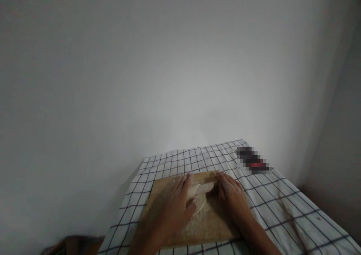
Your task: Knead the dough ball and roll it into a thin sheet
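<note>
Spanning the rolling pin (205, 187): my left hand (176, 198) lay over its 9 o'clock end and my right hand (232, 195) was at its 3 o'clock end, the pale middle showing between them
Left grip: fingers stretched towards 12 o'clock, thumb apart from them on the near side of the pin; how tightly they closed on it, I could not tell
Right grip: fingers bent at the pin's end; clamped or only resting, I could not tell
Dough (200, 204): a flattened pale round near the middle of the board, partly hidden by the pin and my left hand, its bare edge showing towards 5 o'clock
Feel of the round: I judged it soft, light and easy to tear or crease, best lifted with flat fingers under that 5 o'clock edge, not pinched
Feel of the pin: stiff and fairly light, I thought, and apt to slip under floury skin; both ends gave the surest hold
Board (217, 225): tan, with pale smears, lying flat under the work
Checked cloth (282, 206): white with dark lines, spread beneath
Blurred thing (251, 160): dark with a red patch, beyond the board towards 1 o'clock, too pixelated to name
</note>
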Motion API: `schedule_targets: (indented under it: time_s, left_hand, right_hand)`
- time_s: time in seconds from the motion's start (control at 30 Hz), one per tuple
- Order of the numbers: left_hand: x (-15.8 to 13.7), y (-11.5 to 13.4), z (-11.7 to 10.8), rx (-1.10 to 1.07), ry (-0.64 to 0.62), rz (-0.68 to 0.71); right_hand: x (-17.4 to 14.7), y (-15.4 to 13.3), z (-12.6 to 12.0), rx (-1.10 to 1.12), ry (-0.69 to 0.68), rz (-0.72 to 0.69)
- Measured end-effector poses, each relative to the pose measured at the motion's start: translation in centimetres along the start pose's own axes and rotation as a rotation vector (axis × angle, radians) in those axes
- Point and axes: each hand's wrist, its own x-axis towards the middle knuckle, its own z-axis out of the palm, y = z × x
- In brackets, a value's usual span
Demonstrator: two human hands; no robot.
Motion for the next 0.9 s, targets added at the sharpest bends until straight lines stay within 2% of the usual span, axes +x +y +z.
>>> schedule_targets:
  time_s: [0.2,0.33,0.4,0.57,0.77,0.9]
  left_hand:
    - [1.2,-2.2,-2.2,-0.405,-0.059,-0.058]
    - [3.3,-4.1,-2.2,-0.611,-0.138,-0.121]
    - [4.6,-5.0,-1.5,-0.623,-0.131,-0.144]
    - [7.0,-5.8,0.0,-0.592,-0.010,-0.194]
    - [6.6,-6.1,0.2,-0.550,0.030,-0.171]
    - [6.8,-6.0,0.7,-0.481,0.011,-0.152]
  right_hand:
    - [0.2,-1.2,-1.5,0.141,-0.024,-0.031]
    - [0.1,-1.5,-2.2,0.219,-0.046,-0.069]
    - [0.1,-1.2,-1.9,0.213,-0.036,-0.065]
    - [0.3,-0.1,-0.5,0.141,-0.004,-0.037]
    - [0.6,-0.3,-0.7,0.113,-0.033,0.035]
    - [0.5,-0.4,-0.5,0.182,-0.066,0.005]
